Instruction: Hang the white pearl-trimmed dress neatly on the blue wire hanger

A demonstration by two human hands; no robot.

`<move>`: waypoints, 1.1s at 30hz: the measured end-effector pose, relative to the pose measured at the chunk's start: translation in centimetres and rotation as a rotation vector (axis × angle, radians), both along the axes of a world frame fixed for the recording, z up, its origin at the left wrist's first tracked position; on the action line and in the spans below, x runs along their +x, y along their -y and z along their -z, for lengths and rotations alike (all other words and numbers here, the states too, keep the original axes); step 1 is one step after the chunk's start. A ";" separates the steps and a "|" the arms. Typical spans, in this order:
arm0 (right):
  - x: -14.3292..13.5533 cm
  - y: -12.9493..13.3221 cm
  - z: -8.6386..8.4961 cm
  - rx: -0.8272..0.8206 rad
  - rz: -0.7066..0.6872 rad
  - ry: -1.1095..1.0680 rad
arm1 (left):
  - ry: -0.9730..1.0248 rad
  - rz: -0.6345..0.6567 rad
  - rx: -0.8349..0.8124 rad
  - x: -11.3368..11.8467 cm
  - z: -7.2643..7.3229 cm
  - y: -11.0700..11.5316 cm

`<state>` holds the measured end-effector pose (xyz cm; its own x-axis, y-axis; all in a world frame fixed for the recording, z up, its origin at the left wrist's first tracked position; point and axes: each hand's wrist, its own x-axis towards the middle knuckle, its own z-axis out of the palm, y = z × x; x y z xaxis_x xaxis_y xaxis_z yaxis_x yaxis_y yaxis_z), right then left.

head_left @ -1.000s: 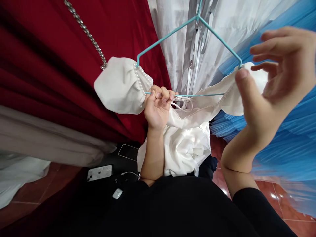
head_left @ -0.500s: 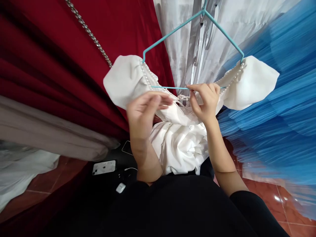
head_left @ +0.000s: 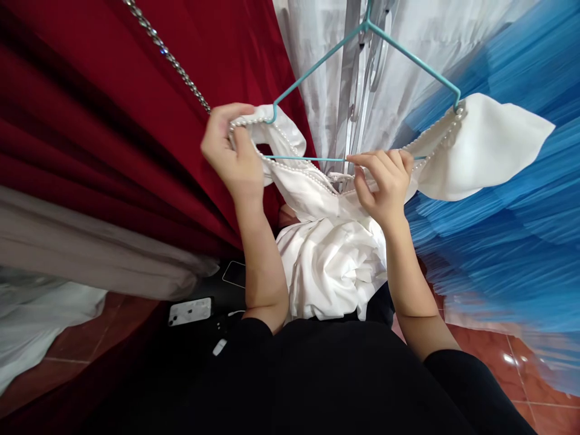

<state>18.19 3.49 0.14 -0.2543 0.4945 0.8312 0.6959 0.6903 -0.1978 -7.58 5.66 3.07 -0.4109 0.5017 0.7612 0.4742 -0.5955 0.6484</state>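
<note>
A white dress point(head_left: 333, 260) with a pearl-trimmed neckline hangs on a thin turquoise hanger point(head_left: 322, 58), its skirt gathered in folds over my lap. My left hand point(head_left: 231, 145) is closed on the dress's left shoulder, pinching the pearl edge near that end of the hanger. Fingers of my right hand point(head_left: 383, 181) are curled round the hanger's lower bar, close to the neckline on the right. The right puff sleeve point(head_left: 484, 148) spreads out beyond the hanger's right end. Part of the left sleeve is hidden behind my left hand.
Red drapery point(head_left: 226, 54) with a beaded chain point(head_left: 165, 51) hangs at the left. Blue tulle point(head_left: 498, 199) fills the right, and white fabric point(head_left: 312, 78) hangs behind. A phone point(head_left: 190, 311) and a small white case point(head_left: 220, 347) lie on a black surface at lower left.
My left hand has moved left and up from the neckline's middle and taken hold of the left shoulder edge. The hanger and right sleeve have shifted slightly; my right hand keeps its grip.
</note>
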 end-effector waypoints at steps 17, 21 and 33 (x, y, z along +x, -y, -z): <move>-1.1 0.6 0.2 -0.079 -0.125 -0.094 | 0.493 -0.149 0.050 -3.2 7.8 1.5; -1.8 0.9 0.2 -0.072 -0.091 -0.106 | 0.309 0.059 0.050 -1.0 7.0 2.4; -1.4 1.6 -0.5 -0.086 -0.150 -0.117 | 0.477 0.685 0.019 10.6 2.8 5.1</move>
<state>16.78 1.87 0.68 -0.2345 0.5288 0.8157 0.5558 0.7614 -0.3338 3.04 0.58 0.22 -0.3002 0.7464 0.5939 -0.3197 -0.6653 0.6746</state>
